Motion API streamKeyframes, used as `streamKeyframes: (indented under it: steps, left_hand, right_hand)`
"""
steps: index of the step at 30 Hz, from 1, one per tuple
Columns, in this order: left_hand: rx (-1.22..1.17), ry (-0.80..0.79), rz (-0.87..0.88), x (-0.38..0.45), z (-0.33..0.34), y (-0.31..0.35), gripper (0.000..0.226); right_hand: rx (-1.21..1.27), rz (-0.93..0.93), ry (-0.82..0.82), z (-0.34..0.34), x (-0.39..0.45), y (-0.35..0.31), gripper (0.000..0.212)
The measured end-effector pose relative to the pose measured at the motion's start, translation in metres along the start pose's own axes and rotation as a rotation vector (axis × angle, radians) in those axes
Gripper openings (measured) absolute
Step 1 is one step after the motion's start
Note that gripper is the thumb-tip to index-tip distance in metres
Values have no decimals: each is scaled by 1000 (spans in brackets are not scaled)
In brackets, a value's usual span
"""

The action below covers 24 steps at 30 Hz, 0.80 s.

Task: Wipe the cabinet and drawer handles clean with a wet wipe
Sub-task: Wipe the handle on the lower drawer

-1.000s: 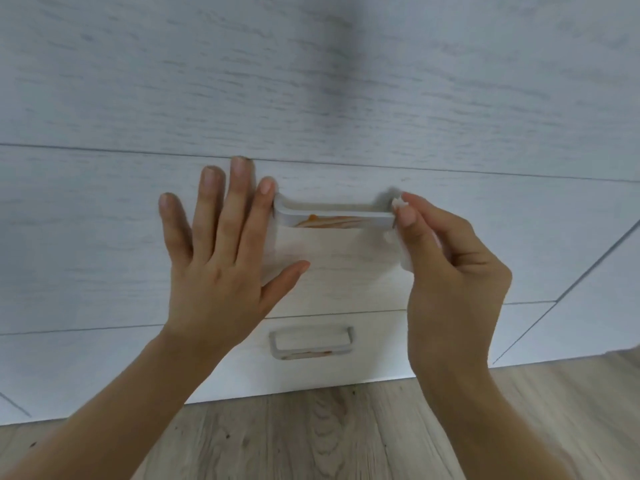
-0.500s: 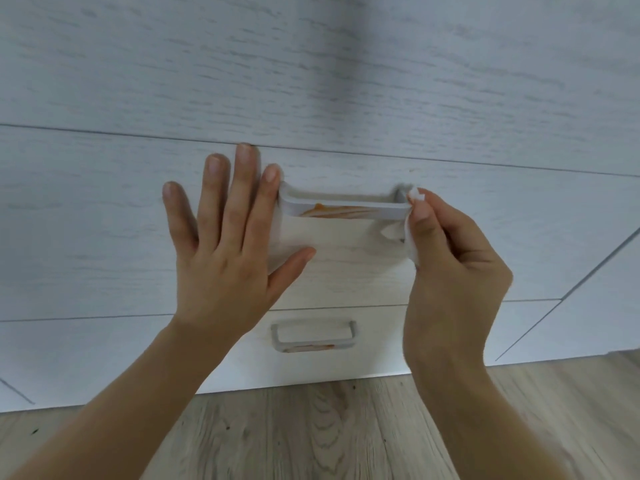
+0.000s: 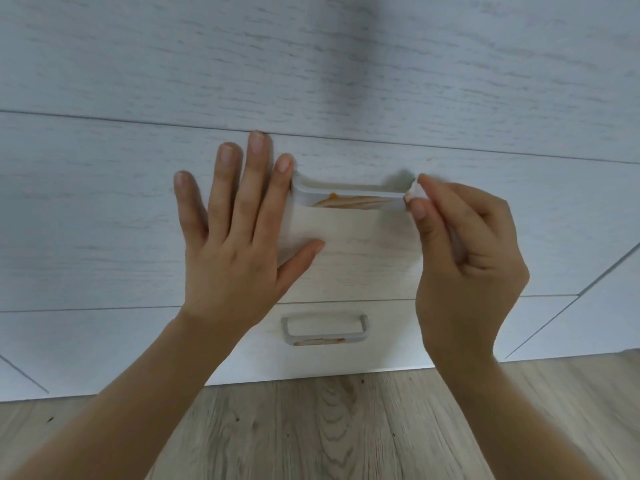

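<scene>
A pale grey drawer handle point(image 3: 348, 197) with an orange smear on its front sits on the middle drawer front point(image 3: 104, 216) of a white wood-grain cabinet. My right hand point(image 3: 464, 261) pinches a small white wet wipe point(image 3: 415, 192) against the handle's right end. My left hand point(image 3: 235, 237) lies flat on the drawer front, fingers spread, its index finger beside the handle's left end. A second grey handle point(image 3: 323, 330) on the lower drawer carries a reddish smear along its bottom edge.
Wood-look flooring point(image 3: 329, 427) runs below the cabinet base. Another cabinet panel point(image 3: 609, 306) angles away at the right. A plain upper panel point(image 3: 311, 57) fills the top of the view.
My right hand with the wipe has shifted slightly right and up along the handle, to its right end corner. My left hand has stayed flat on the drawer front.
</scene>
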<state>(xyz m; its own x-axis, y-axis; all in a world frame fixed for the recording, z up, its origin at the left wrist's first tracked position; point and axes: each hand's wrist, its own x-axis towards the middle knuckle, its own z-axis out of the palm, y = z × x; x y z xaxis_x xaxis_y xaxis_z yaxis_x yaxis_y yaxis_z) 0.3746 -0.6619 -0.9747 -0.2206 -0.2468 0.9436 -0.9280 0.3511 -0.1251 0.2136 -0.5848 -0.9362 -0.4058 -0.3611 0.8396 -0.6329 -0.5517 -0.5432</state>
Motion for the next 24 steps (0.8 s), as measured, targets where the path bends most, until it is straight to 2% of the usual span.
streamKeyframes:
  steps: [7,13,18,21,24]
  left_hand:
    - [25,8,1,-1,2,0,81]
    - [26,10,9,-1,2,-1,80]
    - [35,8,1,-1,3,0,79]
    - [32,5,1,-1,3,0,80]
    - [50,14,-1,0,3,-1,81]
  right_hand:
    - [-108,-279,-18,-13,3,1,20]
    - [-155,-241,-45,-11,9,6,16]
    - [-141,-315,-83,-4,10,5,12]
    - [-141,-297,-79,-10,11,7,13]
    - [-171,-422,-95,-9,14,9,9]
